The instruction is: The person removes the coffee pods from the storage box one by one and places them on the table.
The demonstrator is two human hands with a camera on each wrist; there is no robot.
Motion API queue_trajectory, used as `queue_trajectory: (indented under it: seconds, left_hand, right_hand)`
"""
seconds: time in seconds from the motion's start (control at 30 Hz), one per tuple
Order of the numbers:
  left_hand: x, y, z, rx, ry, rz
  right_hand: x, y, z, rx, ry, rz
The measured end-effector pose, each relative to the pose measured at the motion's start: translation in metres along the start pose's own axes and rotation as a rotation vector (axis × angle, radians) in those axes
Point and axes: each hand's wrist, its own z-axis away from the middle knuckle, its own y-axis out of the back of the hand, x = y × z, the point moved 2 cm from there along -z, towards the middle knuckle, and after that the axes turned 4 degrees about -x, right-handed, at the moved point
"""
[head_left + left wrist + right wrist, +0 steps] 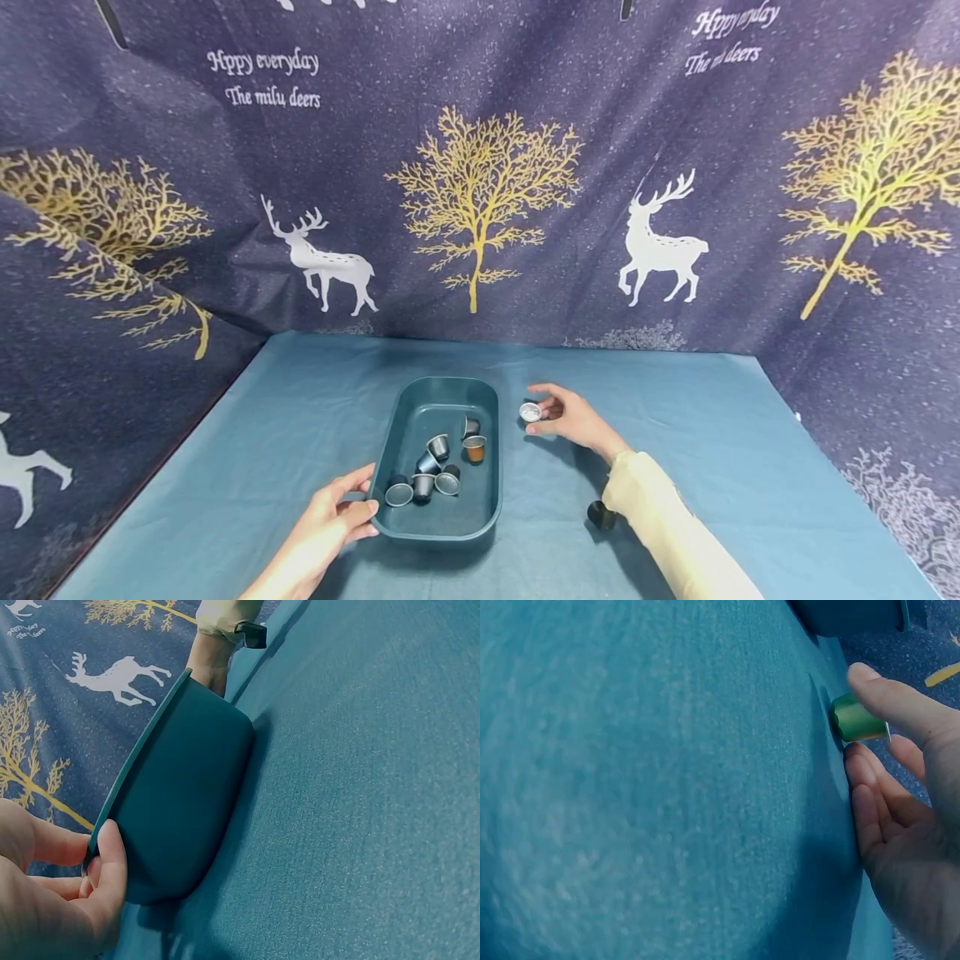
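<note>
My left hand [330, 508] grips the near left rim of a dark teal tray [438, 535]. In the left wrist view the thumb and fingers [112, 862] of that hand pinch the tray's edge. Several coffee capsules lie jumbled inside, among them an orange one [474, 450] and a dark one [423, 487]. To the right of the tray, a green coffee capsule [856, 720] stands on the cloth with its silver lid [530, 412] up. Around it my right hand [573, 419] is spread, thumb on the near side and fingers beyond; no firm hold shows.
A black capsule [601, 515] lies on the blue-green cloth [720, 467], beside the right sleeve [667, 525]. Behind the table hangs a dark blue curtain [480, 75] printed with deer and trees.
</note>
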Motion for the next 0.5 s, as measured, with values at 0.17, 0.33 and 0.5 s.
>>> queue_trajectory:
  seconds: [0.17, 0.33, 0.5]
  left_hand:
    - [-0.0004, -0.0005, -0.0004, 0.001, 0.008, 0.001]
    - [-0.0002, -0.0008, -0.0008, -0.003, 0.007, -0.003]
    - [0.0000, -0.0005, -0.0001, 0.005, 0.002, 0.001]
  right_hand:
    - [0.0003, 0.0023, 0.0012, -0.013, 0.020, -0.015]
    - [0.0003, 0.0033, 0.0010, -0.012, 0.019, -0.038]
    - [-0.0015, 0.0058, 0.0010, -0.025, 0.019, -0.072]
